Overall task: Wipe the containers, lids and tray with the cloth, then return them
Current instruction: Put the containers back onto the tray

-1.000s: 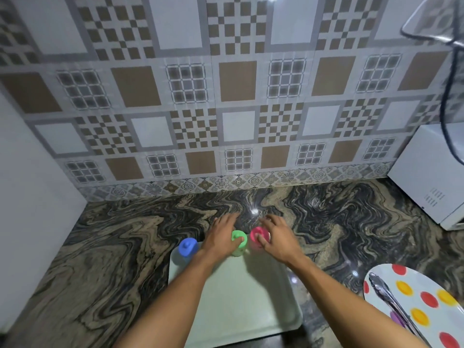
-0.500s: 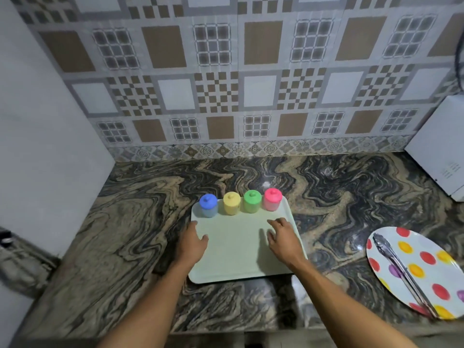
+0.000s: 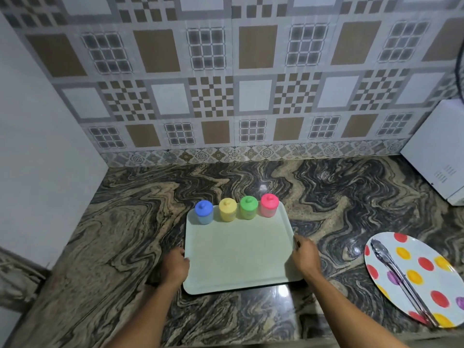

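A pale green tray [image 3: 238,257] lies on the marbled counter. Along its far edge stand small lidded containers in a row: blue [image 3: 204,212], yellow [image 3: 227,209], green [image 3: 248,207] and pink [image 3: 269,205]. My left hand [image 3: 175,264] is at the tray's left edge, with its fingers curled against the rim. My right hand [image 3: 305,254] holds the right edge, thumb on the rim. No cloth is in view.
A spotted plate [image 3: 411,280] with metal tongs [image 3: 399,275] lies at the right near the counter's front edge. A white appliance [image 3: 437,156] stands at the back right. A white wall [image 3: 37,146] closes the left side, and a tiled wall runs behind.
My hands left the green and pink lids, came back over the tray's surface, and spread out to its left and right edges. My view has pulled back.
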